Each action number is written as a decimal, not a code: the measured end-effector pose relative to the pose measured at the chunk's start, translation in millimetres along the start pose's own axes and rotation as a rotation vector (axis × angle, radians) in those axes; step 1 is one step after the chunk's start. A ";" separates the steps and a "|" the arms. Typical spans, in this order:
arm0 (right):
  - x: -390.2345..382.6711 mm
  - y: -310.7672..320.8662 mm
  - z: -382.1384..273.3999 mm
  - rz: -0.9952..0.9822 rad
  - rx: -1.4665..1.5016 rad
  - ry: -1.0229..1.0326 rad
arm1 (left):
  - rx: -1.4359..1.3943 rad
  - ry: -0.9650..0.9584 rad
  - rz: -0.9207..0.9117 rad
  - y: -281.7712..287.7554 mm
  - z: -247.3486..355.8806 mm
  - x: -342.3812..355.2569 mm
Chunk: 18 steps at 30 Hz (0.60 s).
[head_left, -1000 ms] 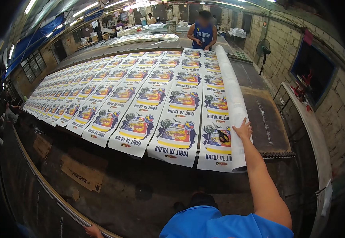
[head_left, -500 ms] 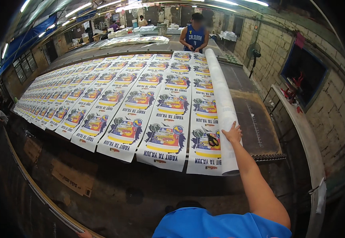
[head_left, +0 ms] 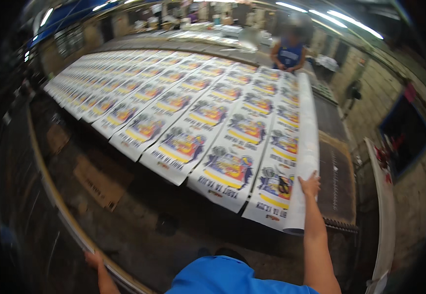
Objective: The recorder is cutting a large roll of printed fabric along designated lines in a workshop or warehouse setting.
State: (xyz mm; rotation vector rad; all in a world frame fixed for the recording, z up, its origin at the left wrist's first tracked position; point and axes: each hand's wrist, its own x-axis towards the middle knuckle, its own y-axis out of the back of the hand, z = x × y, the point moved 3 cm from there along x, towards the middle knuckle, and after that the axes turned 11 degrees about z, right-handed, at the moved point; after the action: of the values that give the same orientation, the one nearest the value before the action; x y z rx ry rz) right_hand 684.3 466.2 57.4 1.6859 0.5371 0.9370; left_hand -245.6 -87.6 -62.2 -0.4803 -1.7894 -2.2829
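A blue shirt (head_left: 230, 277) is seen at the lower edge. The 2 hands are held well apart. The left hand (head_left: 94, 259) is placed at the edge of a long rail (head_left: 65, 218); whether it is gripped cannot be told. The right hand (head_left: 310, 185) is laid on the near part of a white roll (head_left: 308, 132), thumb and fingers spread.

The roll is set lengthwise across a dark table (head_left: 335, 188), along the right side of the printed strips (head_left: 222, 179). It is pale and smooth, slightly bowed by the lens, and its near end is hung just past the table edge. The strips are covered with repeated pictures in yellow, red and blue, with dark lettering beneath. Black-handled scissors (head_left: 283, 185) are left on the strip nearest the roll. At the roll's far end, a co-worker (head_left: 289, 53) in a blue sleeveless top is seen, blurred.
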 end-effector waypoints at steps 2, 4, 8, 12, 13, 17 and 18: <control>0.9 -1.3 -0.2 -0.011 -0.011 0.006 | 0.115 0.099 -0.110 2.3 -0.6 -2.7; 2.1 -2.2 -1.0 -0.026 -0.027 0.004 | 0.169 0.133 -0.119 8.1 9.6 -6.2; 2.7 -2.2 -1.9 -0.018 -0.023 0.016 | 0.186 0.156 -0.118 23.9 25.4 -12.7; 1.3 1.1 -1.4 -0.017 -0.004 0.016 | 0.185 0.147 -0.081 31.1 28.9 -14.9; 0.8 1.9 -1.2 -0.022 0.000 -0.001 | 0.165 0.163 -0.121 29.6 28.3 -15.3; 1.1 5.0 -3.7 -0.012 0.016 -0.003 | 0.146 0.152 -0.098 28.8 29.2 -13.8; 1.7 4.7 -4.4 -0.020 0.022 -0.003 | 0.155 0.136 -0.088 29.6 30.6 -13.7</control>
State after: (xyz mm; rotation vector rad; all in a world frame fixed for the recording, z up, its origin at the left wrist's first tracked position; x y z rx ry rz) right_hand 681.3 468.6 62.8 1.6987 0.5633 0.9170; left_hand -218.4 -65.9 -34.0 -0.2181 -1.9346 -2.1514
